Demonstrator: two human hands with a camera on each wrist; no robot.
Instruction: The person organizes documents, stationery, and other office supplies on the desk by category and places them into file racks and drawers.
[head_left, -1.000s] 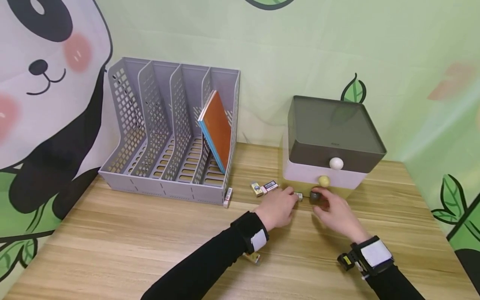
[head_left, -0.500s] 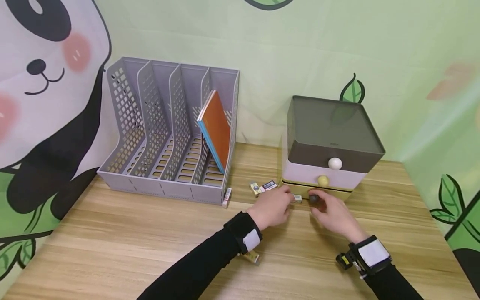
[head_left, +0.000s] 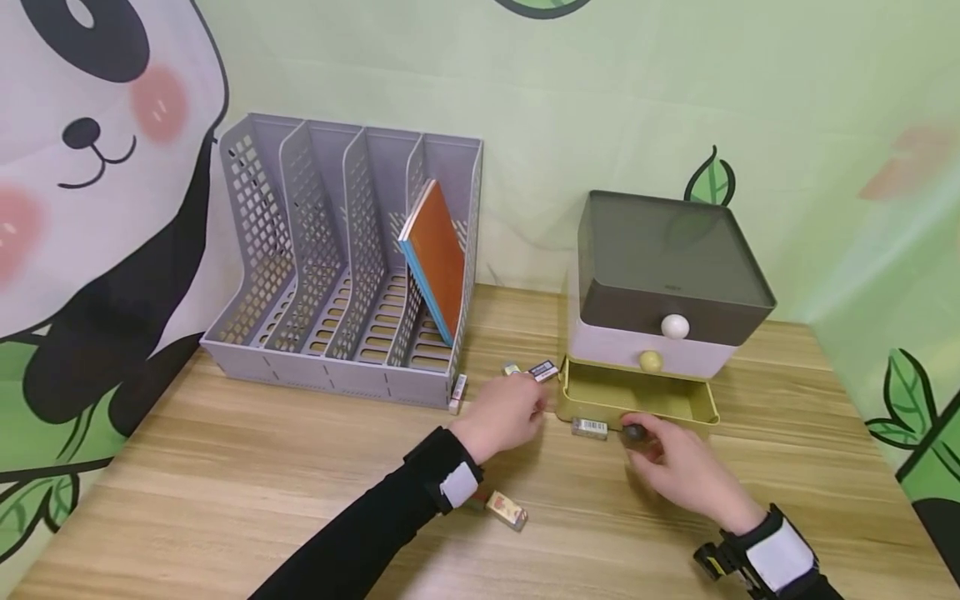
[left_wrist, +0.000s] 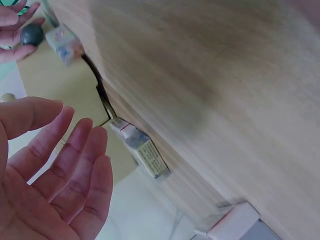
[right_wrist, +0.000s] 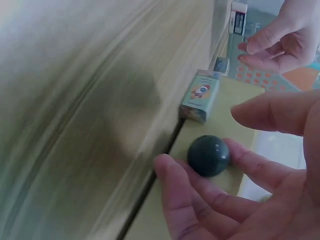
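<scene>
My right hand [head_left: 686, 468] holds the round dark knob [right_wrist: 208, 155] of the bottom drawer [head_left: 637, 392], fingers hooked round it and thumb apart in the right wrist view. This yellow-green drawer stands pulled out, its visible inside bare. A small boxed eraser [head_left: 589, 428] with a rocket print sits against the drawer front, left of the knob. My left hand [head_left: 501, 414] hovers to the left, fingers loosely bent and holding nothing, as the left wrist view shows. Behind it lie a black-and-white eraser [head_left: 543, 371] and a yellowish eraser [head_left: 512, 367], partly hidden.
Above the drawer are a lilac drawer with a yellow knob [head_left: 651, 361] and a dark one with a white knob [head_left: 675, 326]. A grey file rack [head_left: 337, 375] holds orange and blue books [head_left: 437, 258]. Other erasers lie by the rack [head_left: 457, 393] and nearer me [head_left: 507, 510].
The bottom drawer has slid out toward me with my right hand on its knob, and the rocket eraser has moved along with its front. My left hand has drawn back to the left.
</scene>
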